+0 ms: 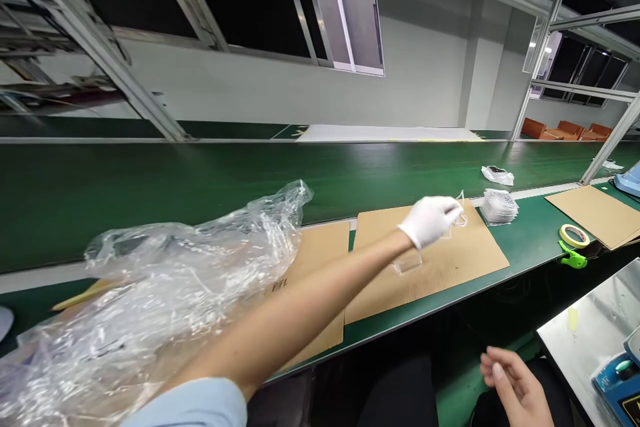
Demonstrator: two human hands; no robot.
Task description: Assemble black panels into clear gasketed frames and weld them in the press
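Looking at a long green table (525, 243) with a green conveyor belt (200, 187) behind it, a white wall (425, 67) and orange seats (563, 130) far off. The gloved left hand (430, 221) is curled over a clear plastic piece (463, 219) on a cardboard sheet (465, 263), but honestly you can't tell if it's gripping. Another clear piece (407, 263) sits just below, hard to make out, and a stack of them (497, 207) sits beside the sheet. Crumpled plastic wrap (165, 280) fills the lower left. The bare right hand (515, 387) is loose, open and empty, cut off by the bottom edge.
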